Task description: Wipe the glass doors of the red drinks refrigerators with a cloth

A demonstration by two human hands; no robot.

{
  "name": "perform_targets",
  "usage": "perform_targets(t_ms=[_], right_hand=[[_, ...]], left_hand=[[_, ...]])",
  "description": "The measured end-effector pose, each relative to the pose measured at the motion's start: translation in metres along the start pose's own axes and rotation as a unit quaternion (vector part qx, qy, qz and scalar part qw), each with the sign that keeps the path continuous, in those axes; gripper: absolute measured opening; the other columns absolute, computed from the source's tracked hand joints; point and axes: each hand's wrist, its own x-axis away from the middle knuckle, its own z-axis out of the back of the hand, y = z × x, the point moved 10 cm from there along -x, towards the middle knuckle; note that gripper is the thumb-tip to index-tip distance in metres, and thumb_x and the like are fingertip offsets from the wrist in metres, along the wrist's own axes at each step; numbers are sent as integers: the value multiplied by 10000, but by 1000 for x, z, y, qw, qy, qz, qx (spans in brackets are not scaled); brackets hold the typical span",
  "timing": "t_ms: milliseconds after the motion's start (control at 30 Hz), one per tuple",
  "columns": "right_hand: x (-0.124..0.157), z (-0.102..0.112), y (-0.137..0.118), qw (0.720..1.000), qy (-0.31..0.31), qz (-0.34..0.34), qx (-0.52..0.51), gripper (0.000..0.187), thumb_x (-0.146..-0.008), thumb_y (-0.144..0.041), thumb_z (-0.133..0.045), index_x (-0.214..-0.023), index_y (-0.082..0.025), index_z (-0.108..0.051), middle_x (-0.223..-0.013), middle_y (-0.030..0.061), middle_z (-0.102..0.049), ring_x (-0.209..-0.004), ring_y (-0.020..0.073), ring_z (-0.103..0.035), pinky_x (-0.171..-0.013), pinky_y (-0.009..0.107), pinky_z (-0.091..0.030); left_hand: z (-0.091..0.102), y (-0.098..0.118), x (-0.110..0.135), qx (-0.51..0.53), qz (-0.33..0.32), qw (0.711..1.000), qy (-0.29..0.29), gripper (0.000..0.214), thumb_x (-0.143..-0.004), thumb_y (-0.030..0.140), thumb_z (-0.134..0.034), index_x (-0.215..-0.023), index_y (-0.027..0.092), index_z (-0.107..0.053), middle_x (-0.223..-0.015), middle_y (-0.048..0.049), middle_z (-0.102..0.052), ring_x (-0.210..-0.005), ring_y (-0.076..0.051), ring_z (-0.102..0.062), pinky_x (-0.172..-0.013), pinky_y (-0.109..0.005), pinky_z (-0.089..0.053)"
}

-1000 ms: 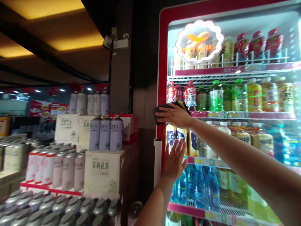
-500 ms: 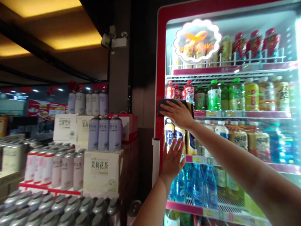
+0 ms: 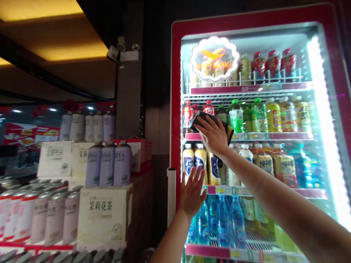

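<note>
My right hand presses a dark cloth with a yellow edge flat against the glass door of a red-framed drinks fridge, at the height of the second shelf. My left hand lies lower on the same glass with its fingers spread, near the door's left edge and the white handle. Behind the glass stand rows of bottles in red, green, yellow and blue.
To the left are stacked cartons with lilac bottles on top and rows of red-and-white cans. A dark pillar carries a security camera. A round lit sticker sits high on the fridge door.
My right hand has slid the cloth to the right across the glass, off the red frame. The left hand stays flat on the door. The view has shifted right and pulled back.
</note>
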Motion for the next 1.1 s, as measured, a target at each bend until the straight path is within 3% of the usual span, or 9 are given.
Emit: perform_targets(t_ms=[133,267,400,500,600,733,867,967,1100], right_hand=[[44,-1,-13,1000,-13,17,4,500,-950,-213,-576,-1435,-336,-580,-1594,-2,-470,-1504,293,-371,-1226,596,-226],[41,-11,-29,996,-46,74,-10,503,-935,-210,-605,-1413,-364,-593,-1592,-44,-470,-1513,255,-356,-1252,550,-192],[28,0,5,999,-17,29,-1,459,-974,-213,-544,-1405,-360,-602,-1580,-40,-488,-1500,255,-383,-1230,553,-240],[53,15,33,997,34,-65,19,483,-981,-219,-523,-1444,-347,-575,-1578,1,-495,-1497,285,-386,-1209,575,-264],[81,19,24,996,39,-78,26,532,-968,-214,-535,-1478,-363,-536,-1576,3,-497,-1505,287,-373,-1213,574,-253],[73,6,-4,999,-31,24,19,490,-973,-228,-552,-1439,-377,-572,-1586,-40,-481,-1516,246,-356,-1247,533,-215],[53,17,36,998,1,-41,49,455,-998,-231,-506,-1423,-371,-592,-1581,-37,-489,-1506,246,-376,-1229,529,-265],[78,35,70,984,62,-143,82,476,-1006,-236,-481,-1455,-372,-563,-1562,-8,-515,-1494,272,-399,-1195,553,-316],[111,33,56,988,36,-120,89,521,-996,-219,-500,-1490,-384,-516,-1575,-9,-499,-1503,271,-385,-1205,560,-306]], left_hand=[[-10,-1,0,18,11,1000,8,691,-1042,449,-381,-1648,212,-149,-1702,-25,-247,-1601,-201,16,-1319,-498,26],[-16,-2,-1,33,13,999,5,682,-1057,444,-331,-1651,203,-96,-1700,-39,-243,-1602,-212,-20,-1307,-520,66],[-9,-2,-2,28,11,999,13,684,-1058,439,-331,-1651,191,-97,-1690,-57,-264,-1601,-211,-48,-1311,-523,39],[-2,0,-4,9,-2,1000,13,683,-1049,392,-377,-1647,169,-132,-1686,-72,-275,-1600,-230,-67,-1311,-529,24],[4,1,-6,9,-12,1000,16,687,-1040,395,-408,-1641,161,-170,-1682,-76,-280,-1600,-245,-80,-1309,-533,23],[4,-1,-7,26,-15,999,26,671,-1043,400,-399,-1638,167,-192,-1673,-73,-301,-1598,-239,-94,-1311,-528,4],[3,-2,-8,20,-13,999,33,669,-1048,396,-387,-1639,161,-180,-1674,-75,-295,-1599,-231,-86,-1312,-522,0],[5,-2,-8,28,-13,999,39,694,-1045,423,-400,-1642,164,-161,-1674,-77,-294,-1599,-231,-86,-1312,-521,-4],[5,-3,-10,44,-11,998,36,702,-1043,442,-391,-1646,181,-142,-1677,-73,-289,-1596,-243,-107,-1309,-530,1]])
